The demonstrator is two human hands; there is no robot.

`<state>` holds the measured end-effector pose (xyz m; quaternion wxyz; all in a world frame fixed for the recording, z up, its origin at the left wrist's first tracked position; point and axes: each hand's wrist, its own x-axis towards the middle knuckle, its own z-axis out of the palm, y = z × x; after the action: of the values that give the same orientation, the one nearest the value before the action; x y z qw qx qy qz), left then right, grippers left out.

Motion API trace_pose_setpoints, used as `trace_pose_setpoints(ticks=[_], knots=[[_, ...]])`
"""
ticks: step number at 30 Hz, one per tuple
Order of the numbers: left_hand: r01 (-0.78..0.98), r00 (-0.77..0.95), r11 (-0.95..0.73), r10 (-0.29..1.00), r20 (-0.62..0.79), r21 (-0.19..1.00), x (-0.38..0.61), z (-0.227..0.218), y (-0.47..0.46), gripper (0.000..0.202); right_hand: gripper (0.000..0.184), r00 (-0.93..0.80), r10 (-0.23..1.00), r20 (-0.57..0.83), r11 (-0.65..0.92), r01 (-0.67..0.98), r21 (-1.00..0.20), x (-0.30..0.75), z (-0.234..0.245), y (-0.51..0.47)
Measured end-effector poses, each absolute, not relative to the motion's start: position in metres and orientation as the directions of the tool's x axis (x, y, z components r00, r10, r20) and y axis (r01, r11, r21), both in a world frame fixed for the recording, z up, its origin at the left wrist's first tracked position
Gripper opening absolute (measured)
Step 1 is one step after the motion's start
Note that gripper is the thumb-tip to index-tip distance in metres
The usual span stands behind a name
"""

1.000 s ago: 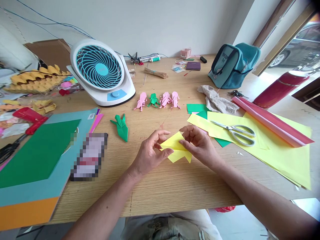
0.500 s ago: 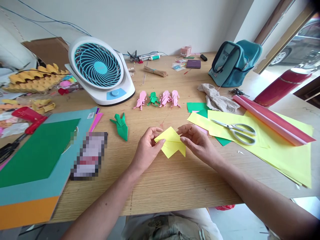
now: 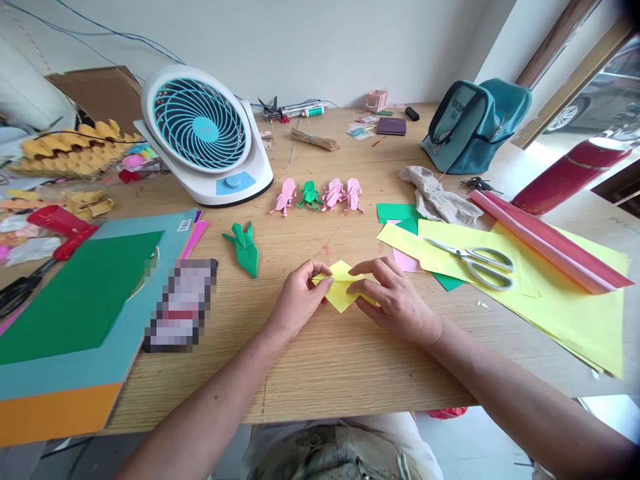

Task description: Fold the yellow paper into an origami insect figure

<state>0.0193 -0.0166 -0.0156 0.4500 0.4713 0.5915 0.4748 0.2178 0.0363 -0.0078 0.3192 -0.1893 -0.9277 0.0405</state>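
A small folded yellow paper (image 3: 341, 292) lies flat on the wooden table (image 3: 320, 373) in front of me. My left hand (image 3: 299, 301) pinches its left corner, fingers curled. My right hand (image 3: 395, 300) lies over its right half and presses it down with the fingers together. A folded green paper shape (image 3: 245, 247) rests to the left of my hands. Beyond the paper stands a row of small paper frogs (image 3: 320, 195), pink ones and a green one.
Scissors (image 3: 475, 261) lie on yellow sheets (image 3: 575, 313) at the right, beside pink rolled paper (image 3: 545, 241). A desk fan (image 3: 205, 137) stands at the back left, a teal bag (image 3: 473, 127) at the back right. Large coloured card sheets (image 3: 75, 320) cover the left side.
The yellow paper was held up off the table between both hands; it now lies flat, and my right hand has come down on top of it.
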Motion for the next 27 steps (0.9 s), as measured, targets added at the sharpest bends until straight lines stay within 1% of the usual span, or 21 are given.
trace_pose_setpoints(ticks=[2, 3, 5, 7, 8, 9, 11, 12, 13, 15, 17, 19, 20, 21, 24, 27], knots=[[0.296, -0.125, 0.069, 0.992, -0.033, 0.953, 0.017, -0.018, -0.016, 0.014, 0.010, -0.723, 0.381, 0.576, 0.914, 0.390, -0.114, 0.218, -0.008, 0.035], [0.402, -0.115, 0.017, 0.993, 0.032, 0.915, 0.016, -0.018, -0.017, 0.011, 0.009, -0.724, 0.381, 0.575, 0.905, 0.419, -0.072, 0.218, -0.009, 0.034], [0.608, -0.070, -0.132, 0.973, 0.219, 0.783, 0.013, -0.014, -0.019, 0.008, 0.009, -0.736, 0.376, 0.563, 0.891, 0.453, -0.003, 0.218, -0.010, 0.033], [0.710, 0.039, -0.288, 0.928, 0.372, 0.643, 0.012, -0.008, -0.023, 0.009, 0.010, -0.746, 0.377, 0.548, 0.886, 0.464, 0.022, 0.218, -0.011, 0.033], [0.714, 0.114, -0.356, 0.909, 0.401, 0.603, 0.012, -0.005, -0.025, 0.009, 0.010, -0.747, 0.384, 0.542, 0.884, 0.467, 0.017, 0.218, -0.012, 0.033], [0.702, 0.189, -0.411, 0.895, 0.404, 0.582, 0.012, -0.003, -0.028, 0.011, 0.009, -0.747, 0.399, 0.532, 0.882, 0.472, 0.000, 0.218, -0.013, 0.033], [0.700, 0.314, -0.476, 0.874, 0.370, 0.532, 0.013, -0.002, -0.034, 0.025, 0.010, -0.738, 0.444, 0.508, 0.874, 0.483, -0.062, 0.219, -0.016, 0.034], [0.726, 0.351, -0.487, 0.870, 0.348, 0.486, 0.014, -0.002, -0.037, 0.032, 0.010, -0.736, 0.465, 0.492, 0.870, 0.483, -0.100, 0.220, -0.017, 0.034], [0.762, 0.373, -0.488, 0.868, 0.328, 0.425, 0.015, -0.004, -0.040, 0.035, 0.011, -0.737, 0.482, 0.475, 0.867, 0.479, -0.136, 0.221, -0.018, 0.034], [0.828, 0.384, -0.473, 0.870, 0.308, 0.302, 0.016, -0.009, -0.043, 0.027, 0.013, -0.749, 0.490, 0.446, 0.869, 0.461, -0.179, 0.224, -0.020, 0.034], [0.859, 0.392, -0.464, 0.868, 0.304, 0.216, 0.017, -0.014, -0.043, 0.019, 0.014, -0.781, 0.471, 0.411, 0.882, 0.431, -0.191, 0.229, -0.022, 0.034], [0.855, 0.418, -0.483, 0.857, 0.303, 0.186, 0.017, -0.017, -0.043, 0.014, 0.010, -0.801, 0.464, 0.378, 0.886, 0.415, -0.209, 0.236, -0.023, 0.034], [0.847, 0.431, -0.497, 0.850, 0.303, 0.187, 0.017, -0.019, -0.042, 0.013, 0.008, -0.801, 0.472, 0.368, 0.881, 0.416, -0.225, 0.240, -0.023, 0.035], [0.839, 0.440, -0.508, 0.844, 0.306, 0.196, 0.018, -0.020, -0.042, 0.012, 0.010, -0.794, 0.486, 0.364, 0.873, 0.422, -0.245, 0.244, -0.023, 0.036], [0.826, 0.421, -0.507, 0.845, 0.329, 0.246, 0.019, -0.021, -0.043, 0.012, 0.020, -0.764, 0.518, 0.385, 0.853, 0.428, -0.299, 0.251, -0.021, 0.037], [0.816, 0.371, -0.484, 0.858, 0.355, 0.316, 0.021, -0.022, -0.045, 0.013, 0.021, -0.781, 0.490, 0.389, 0.868, 0.393, -0.305, 0.251, -0.019, 0.036]])
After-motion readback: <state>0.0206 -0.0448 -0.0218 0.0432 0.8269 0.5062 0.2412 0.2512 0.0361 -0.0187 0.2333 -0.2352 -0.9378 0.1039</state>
